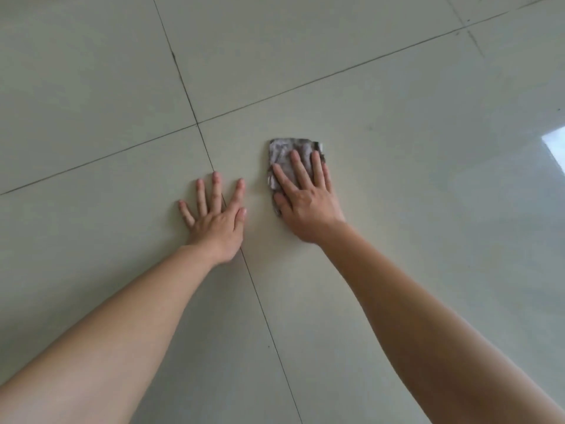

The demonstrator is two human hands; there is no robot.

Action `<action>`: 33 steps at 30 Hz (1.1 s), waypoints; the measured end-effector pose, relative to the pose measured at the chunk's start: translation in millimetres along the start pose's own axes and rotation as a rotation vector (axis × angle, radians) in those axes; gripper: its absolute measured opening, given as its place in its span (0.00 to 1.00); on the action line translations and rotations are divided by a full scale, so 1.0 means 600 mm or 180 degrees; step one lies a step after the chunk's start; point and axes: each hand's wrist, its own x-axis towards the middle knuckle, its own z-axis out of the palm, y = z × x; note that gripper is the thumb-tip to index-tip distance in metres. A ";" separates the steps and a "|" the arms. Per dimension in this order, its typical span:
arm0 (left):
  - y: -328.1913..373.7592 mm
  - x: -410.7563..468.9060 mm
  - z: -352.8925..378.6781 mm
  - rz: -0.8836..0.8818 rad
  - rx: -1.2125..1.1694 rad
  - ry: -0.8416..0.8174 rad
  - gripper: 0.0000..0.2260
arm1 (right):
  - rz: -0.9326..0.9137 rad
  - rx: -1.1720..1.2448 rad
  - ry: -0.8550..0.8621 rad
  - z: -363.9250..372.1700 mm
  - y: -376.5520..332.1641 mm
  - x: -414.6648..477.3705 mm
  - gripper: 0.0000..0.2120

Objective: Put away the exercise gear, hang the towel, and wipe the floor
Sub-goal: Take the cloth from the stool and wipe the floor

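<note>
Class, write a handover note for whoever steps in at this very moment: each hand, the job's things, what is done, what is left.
Left hand: open, fingers spread, flat on the tiled floor, holding nothing.
Right hand: open, pressing the grey cloth flat on the floor.
Done: wiping under way; gear and towel out of view, cannot tell.
Left: finish wiping.

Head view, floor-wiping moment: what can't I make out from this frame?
Cloth: its near part lies under the right hand, so its full shape is hidden in the head view.
Floor: the tile beneath the left hand is covered by the palm; dirt or wetness is too faint to tell.
Bright patch: cut off by the right edge; its source is unseen.
</note>
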 end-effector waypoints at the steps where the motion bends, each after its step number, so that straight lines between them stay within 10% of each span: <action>1: 0.001 0.001 -0.002 -0.0009 -0.0031 -0.0052 0.24 | -0.0070 0.0041 0.0035 0.016 -0.008 -0.053 0.28; 9: 0.025 -0.033 -0.032 -0.0130 0.0180 -0.0055 0.24 | -0.0021 -0.0224 -0.0328 0.069 -0.073 -0.313 0.32; 17: 0.066 -0.305 -0.138 0.0549 0.0519 0.0016 0.17 | 0.1251 0.0155 -0.0567 -0.193 -0.047 -0.368 0.29; 24: 0.104 -0.451 -0.560 0.0789 0.0273 0.1105 0.30 | 0.1258 0.0407 0.0406 -0.622 -0.136 -0.398 0.16; 33: 0.093 -0.808 -1.267 0.0890 0.0091 0.2861 0.23 | 0.0167 0.0826 0.1937 -1.285 -0.462 -0.511 0.16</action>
